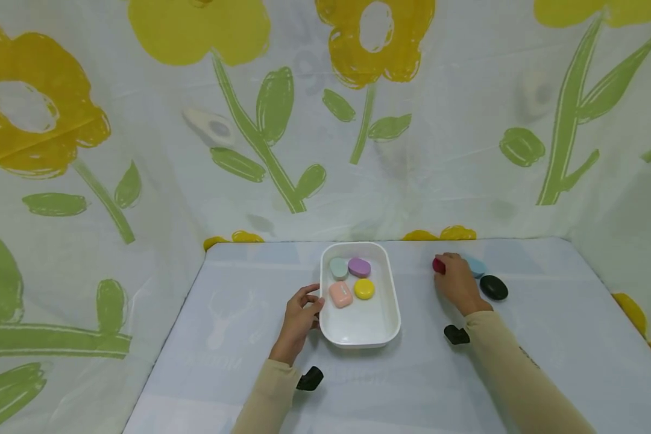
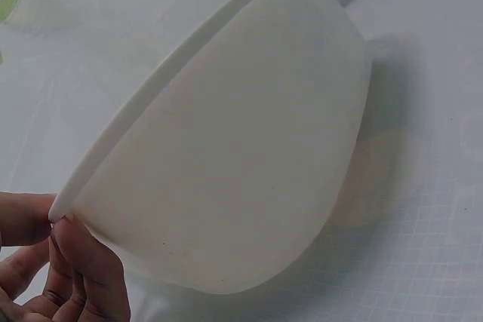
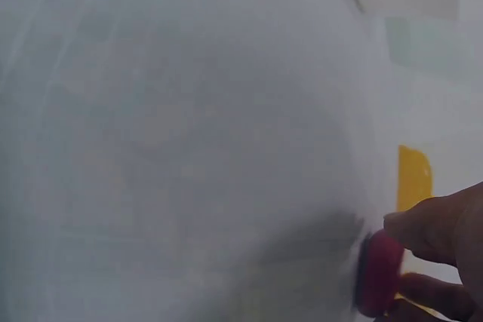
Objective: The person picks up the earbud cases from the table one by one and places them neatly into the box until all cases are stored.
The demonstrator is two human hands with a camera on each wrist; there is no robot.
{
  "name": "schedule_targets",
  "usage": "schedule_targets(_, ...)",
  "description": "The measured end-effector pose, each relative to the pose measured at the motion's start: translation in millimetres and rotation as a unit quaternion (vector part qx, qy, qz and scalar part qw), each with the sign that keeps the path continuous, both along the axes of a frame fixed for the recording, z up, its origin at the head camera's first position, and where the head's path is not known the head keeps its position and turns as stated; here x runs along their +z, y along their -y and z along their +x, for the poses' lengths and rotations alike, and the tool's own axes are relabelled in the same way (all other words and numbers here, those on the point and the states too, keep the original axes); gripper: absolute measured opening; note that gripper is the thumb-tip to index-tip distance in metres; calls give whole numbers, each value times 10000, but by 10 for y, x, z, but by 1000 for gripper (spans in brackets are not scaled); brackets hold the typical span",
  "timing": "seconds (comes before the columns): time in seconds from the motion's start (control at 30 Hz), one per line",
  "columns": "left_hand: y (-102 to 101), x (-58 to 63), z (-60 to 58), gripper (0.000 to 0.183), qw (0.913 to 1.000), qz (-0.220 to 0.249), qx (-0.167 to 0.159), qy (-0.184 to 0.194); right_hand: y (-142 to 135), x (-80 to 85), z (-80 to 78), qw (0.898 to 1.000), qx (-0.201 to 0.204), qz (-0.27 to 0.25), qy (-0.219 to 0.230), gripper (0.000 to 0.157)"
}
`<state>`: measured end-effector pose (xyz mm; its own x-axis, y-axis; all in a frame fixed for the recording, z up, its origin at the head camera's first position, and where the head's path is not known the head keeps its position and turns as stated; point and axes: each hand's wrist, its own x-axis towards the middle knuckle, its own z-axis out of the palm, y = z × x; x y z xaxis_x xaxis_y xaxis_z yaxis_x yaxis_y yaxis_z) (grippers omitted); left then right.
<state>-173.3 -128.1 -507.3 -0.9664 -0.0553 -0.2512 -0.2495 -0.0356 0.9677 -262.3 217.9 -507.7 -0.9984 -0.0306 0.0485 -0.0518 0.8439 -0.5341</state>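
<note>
Cream sleeves [image 1: 526,367], cut off at the near edge, cross a pale table [image 1: 222,337]. The left hand [image 1: 298,316] pinches the left rim of a smooth white tray [image 1: 360,325] with rounded corners; inside sit a pink piece [image 1: 340,295] and a yellow disc [image 1: 364,289], pale green [image 1: 339,269] and purple [image 1: 359,267] pieces beyond. At right, past a glossy black oval [image 1: 493,287], the right hand [image 1: 460,283] pinches a partly hidden red piece [image 1: 438,266]; whether it touches the table, I cannot tell. A blue piece [image 1: 476,266] is half concealed behind that hand. Flower-printed sheeting [image 1: 439,181] rises beyond.
</note>
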Motion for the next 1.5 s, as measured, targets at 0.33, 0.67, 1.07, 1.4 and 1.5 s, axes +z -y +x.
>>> schedule_targets(0.33, -14, -42, -13, 36, 9999, -81, 107, 11, 5, -88, -20, 9990, -39, 76, -447, 37)
schedule_targets(0.67, -10, -37, -4, 37, 9999, -58, 102, -16, 35, -136, 17, 9989, -110, 168, -425, 35)
schedule_targets(1.07, -20, -45, -6, 37, 9999, -73, 64, -26, 53, -142, 95, 9974, -38, 273, -661, 32)
schedule_targets(1.4, 3, -61, 6, 37, 10000, -69, 20, -38, 89, -101, 181, 9997, 31, 183, -126, 40)
schedule_targets(1.5, -1, -60, 6, 37, 10000, -45, 14, -26, 126, -36, 199, 9999, -19, 14, 151, 46)
